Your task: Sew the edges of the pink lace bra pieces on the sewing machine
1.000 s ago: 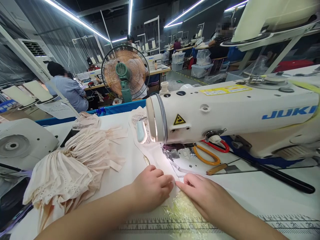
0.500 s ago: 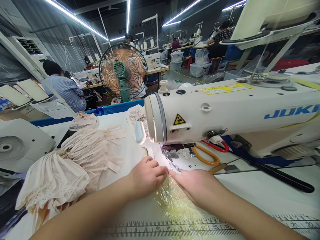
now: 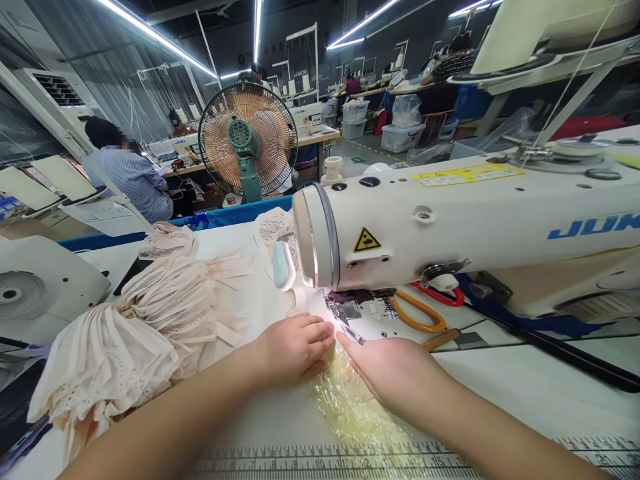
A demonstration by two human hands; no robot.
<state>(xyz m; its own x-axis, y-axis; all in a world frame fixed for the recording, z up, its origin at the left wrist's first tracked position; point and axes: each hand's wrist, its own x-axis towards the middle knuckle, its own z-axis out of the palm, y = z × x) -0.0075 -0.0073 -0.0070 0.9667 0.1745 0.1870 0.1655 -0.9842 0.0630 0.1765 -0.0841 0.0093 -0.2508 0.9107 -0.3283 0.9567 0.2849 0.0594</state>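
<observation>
A strip of shiny, sheer pale-yellow fabric [image 3: 345,407] runs from under the sewing head down over the table's front. My left hand [image 3: 295,343] lies on its left side, fingers stretched and slightly apart, tips close to the needle area. From the right, my right hand [image 3: 400,373] rests on the fabric with its visible fingers straight, pointing at the same spot; its lower fingers are hidden. A thin metal piece [image 3: 353,333] shows just above the right fingertips; whether the hand touches it I cannot tell. The JUKI sewing machine [image 3: 380,233] stands over the work, its needle hidden.
Gathered cream eyelet trims [image 3: 155,313] are heaped at left. Orange-handled scissors [image 3: 423,313], a red-handled tool [image 3: 453,293] and a black bar [image 3: 575,357] lie at right. A ruler strip [image 3: 280,460] crosses the front edge. Beyond are a fan [image 3: 243,137] and a seated person [image 3: 127,177].
My left hand has loosened from a curled pinch to straighter, flatter fingers on the fabric. My right hand has barely moved. The view has shifted slightly, so the machine appears farther right.
</observation>
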